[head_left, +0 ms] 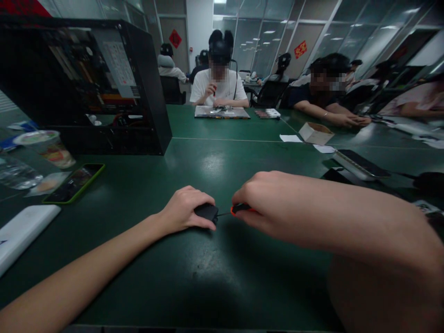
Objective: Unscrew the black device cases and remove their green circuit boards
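My left hand (185,208) rests on the green table (194,277) with its fingers curled over a small black object (207,212), holding it down. My right hand (268,199) is closed around a red-and-black handled screwdriver (240,209), most of it hidden under the fingers. The thin shaft runs left from that handle and its tip meets the right side of the black object. Both hands sit close together at the middle of the table.
An open black computer case (104,88) stands at the back left. A phone in a green case (74,183), a cup (48,147) and a white device (21,231) lie left. A laptop (360,164) and a cardboard box (315,133) lie right. Other people sit across.
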